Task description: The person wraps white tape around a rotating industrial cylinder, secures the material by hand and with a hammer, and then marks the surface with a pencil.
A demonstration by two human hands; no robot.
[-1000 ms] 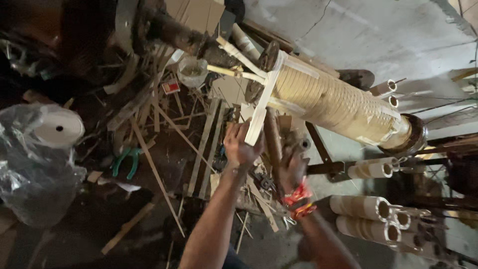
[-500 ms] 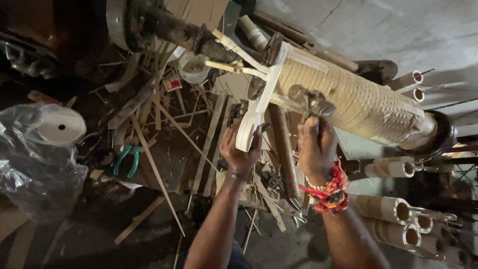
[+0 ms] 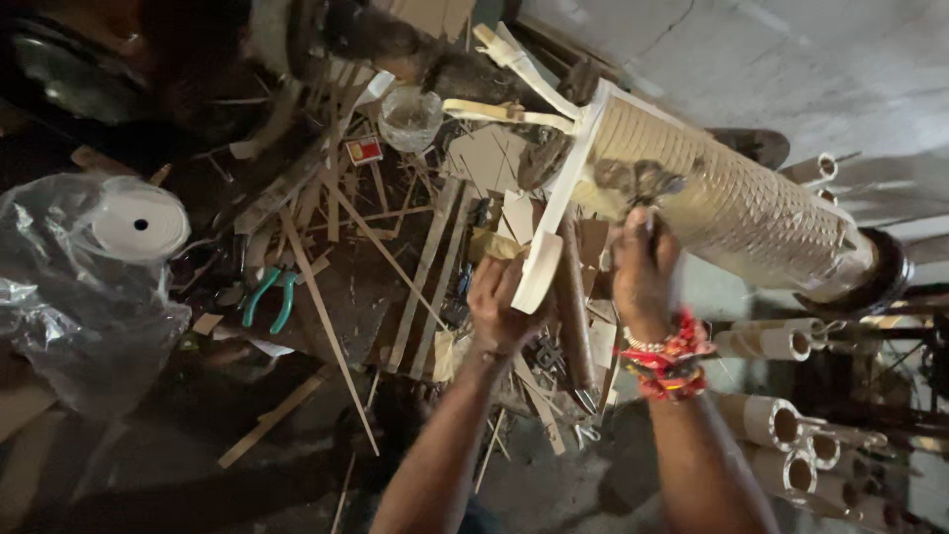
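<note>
Near the middle of a cluttered, dimly lit workshop floor, seen from above, two bare forearms are reaching up toward a large pale cylinder that is lying at a slant, its surface covered in ridged rows. At the cylinder's near end, a flat cream-coloured blade is running across it. The left hand is gripping the lower tip of this blade, fingers curled around its edge. The right hand, wearing red thread bracelets at the wrist, is clenching a small dark tool and pressing it against the cylinder just beside the blade; what kind of tool it is cannot be told. Below the hands, thin wooden strips and offcuts are lying scattered over the floor. A pair of pliers with teal handles is resting among them, well to the left of the hands. Further left, a white roll is sitting on crumpled clear plastic sheeting. A small clear bowl is standing near the top of the clutter. At the lower right, several cardboard tubes are lying stacked side by side.
</note>
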